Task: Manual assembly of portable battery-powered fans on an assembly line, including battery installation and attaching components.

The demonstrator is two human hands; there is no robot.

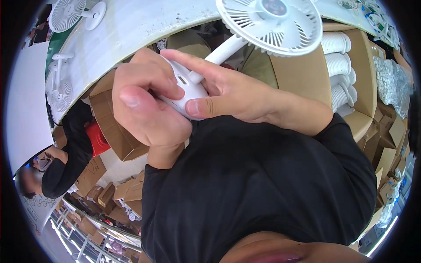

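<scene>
The white fan [263, 26] is held close against the black-sleeved chest, its base cupped between both hands. The left hand [144, 105] wraps it from the side; the right hand [228, 90] pinches it, thumb underneath. Cardboard boxes [302, 70] crowd right beneath, leaving little room. Another person [70, 153] bends nearby.

Between hands: filled by the white fan base [186, 94]; no gap is seen.
Above hands: blocked by the fan head [274, 24] on its stem.
Right side: walled by an open carton [307, 70] of stacked white parts [337, 65].
Left side: crowded by cardboard boxes [116, 127]; a co-worker [72, 153] is bent there.
Upper left: table strip [131, 30] occupied by two fans [66, 15].
</scene>
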